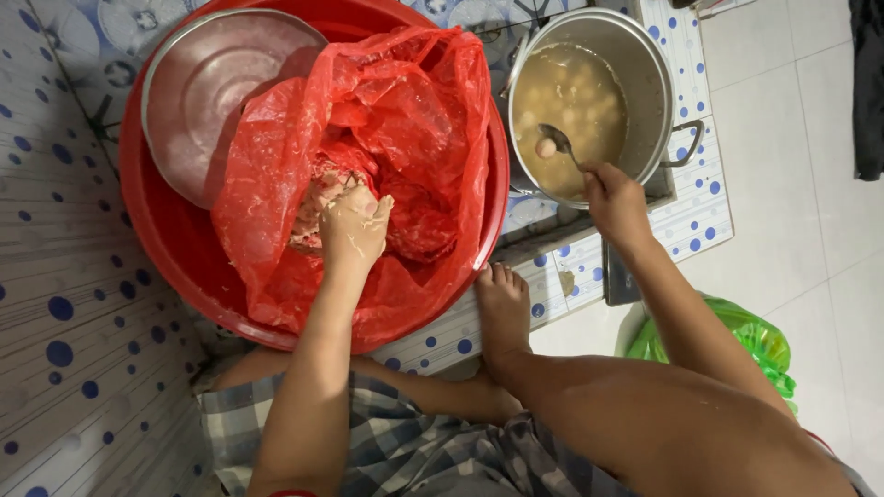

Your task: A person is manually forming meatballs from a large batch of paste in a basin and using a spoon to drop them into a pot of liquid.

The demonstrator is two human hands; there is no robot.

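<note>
I am squeezing paste with the left hand [354, 225] and dropping a ball off the spoon [558, 142] into the pot [656, 69].

The left grip is closing tight around the pinkish paste [313, 207] in the red bag [405, 110], left of the pot; the right hand [615, 204] is pinching the spoon handle, bowl carrying one ball [546, 147] over the broth. I judge it best to lower the spoon near the liquid, avoiding splashes. The bag is lying in a red basin [166, 239] with a metal lid [203, 101], left of the pot, on a dotted floor mat [55, 304]; white tiles are lying right of the pot.
</note>
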